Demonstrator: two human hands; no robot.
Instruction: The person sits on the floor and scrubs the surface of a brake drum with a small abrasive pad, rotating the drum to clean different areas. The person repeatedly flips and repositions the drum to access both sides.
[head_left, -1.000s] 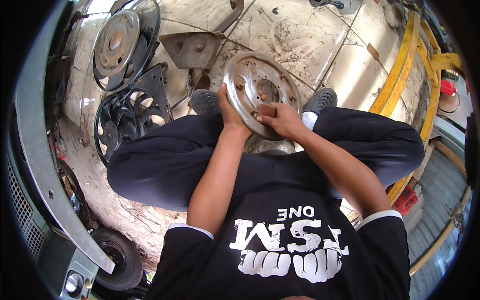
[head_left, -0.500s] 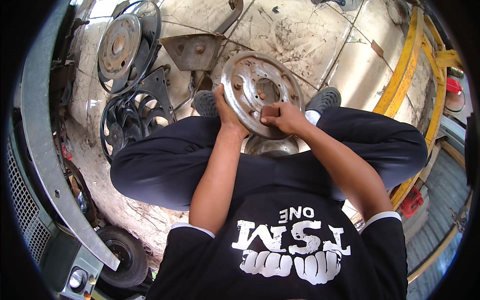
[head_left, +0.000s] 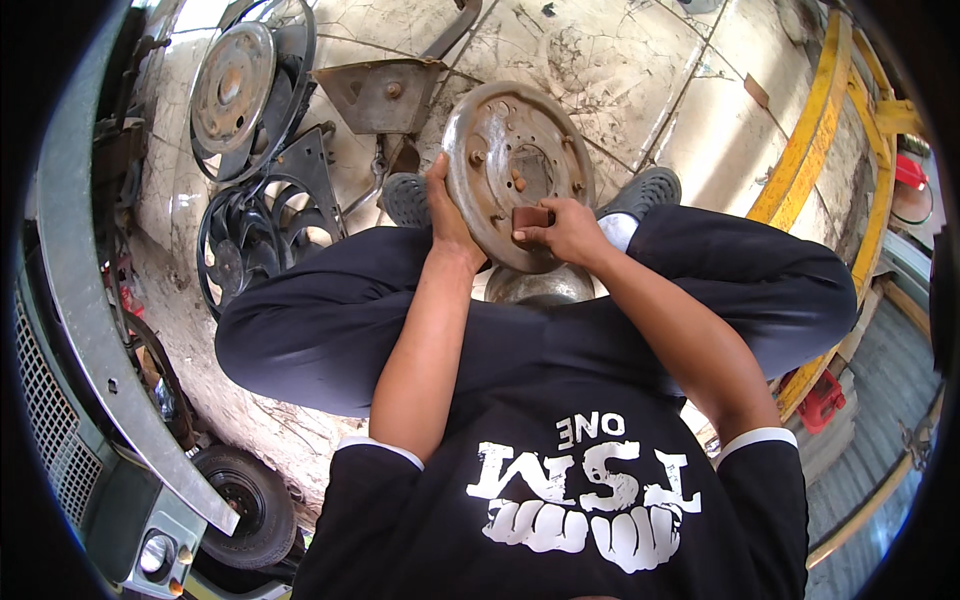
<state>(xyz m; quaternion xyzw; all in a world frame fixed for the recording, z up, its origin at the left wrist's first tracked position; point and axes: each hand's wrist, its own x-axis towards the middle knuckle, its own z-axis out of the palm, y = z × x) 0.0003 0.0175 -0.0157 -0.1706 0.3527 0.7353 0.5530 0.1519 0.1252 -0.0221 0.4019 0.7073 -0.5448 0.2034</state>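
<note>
A round, rust-marked metal plate (head_left: 471, 135), with a large centre hole and several studs and small holes, is held tilted between my legs. My left hand (head_left: 452, 225) is closed on its left edge, thumb up along the rim. Pinched in my right hand (head_left: 576, 234) is a folded piece of brown sandpaper (head_left: 530, 217), resting against the plate's lower face. Under the plate, close to my lap, shows a rounded shiny metal piece (head_left: 540, 286). My right palm and some fingertips are hidden.
Left of me lie another rusty disc (head_left: 232, 88), black fan parts (head_left: 236, 245) and an angled metal bracket (head_left: 385, 95). A yellow metal frame (head_left: 806, 125) curves along the right, with a red object (head_left: 822, 402) beside it. A tyre (head_left: 262, 500) and a grey metal beam (head_left: 85, 300) are at left.
The plate has tipped and shifted slightly left and away from me, with my left hand still on its edge. My right hand and the sandpaper have moved slightly left across its face.
</note>
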